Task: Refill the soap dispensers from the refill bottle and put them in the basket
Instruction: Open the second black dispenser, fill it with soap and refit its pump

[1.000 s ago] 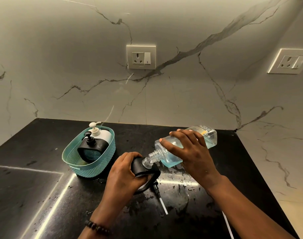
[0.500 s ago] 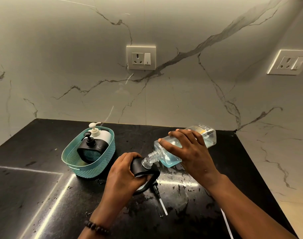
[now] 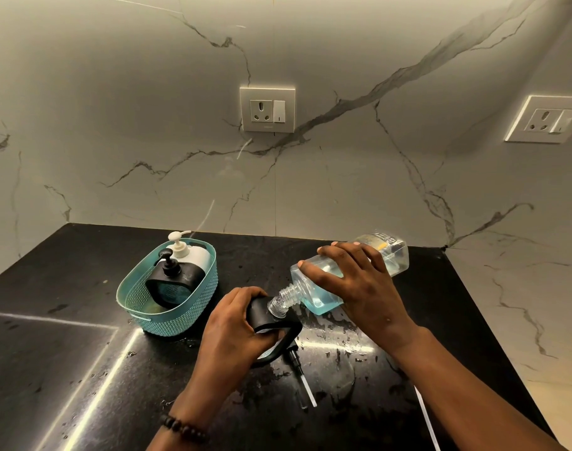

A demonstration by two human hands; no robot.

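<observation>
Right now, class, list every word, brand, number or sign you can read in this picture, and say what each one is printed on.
Refill bottle, held tilted in the right hand: raised letters near its base, seen mirrored through the plastic, too blurred to read.
Black dispenser in the basket: a round front label, no legible text.
Wall socket: a small mark under the plate, too small to read.
Nothing else carries text.

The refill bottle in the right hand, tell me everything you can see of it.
The refill bottle is clear, squarish plastic with a ribbed screw neck, uncapped, and about half full of light blue liquid. It is tipped down to the left, its mouth at the opening of the black dispenser held by the left hand. The right hand grips its body from above.
</observation>
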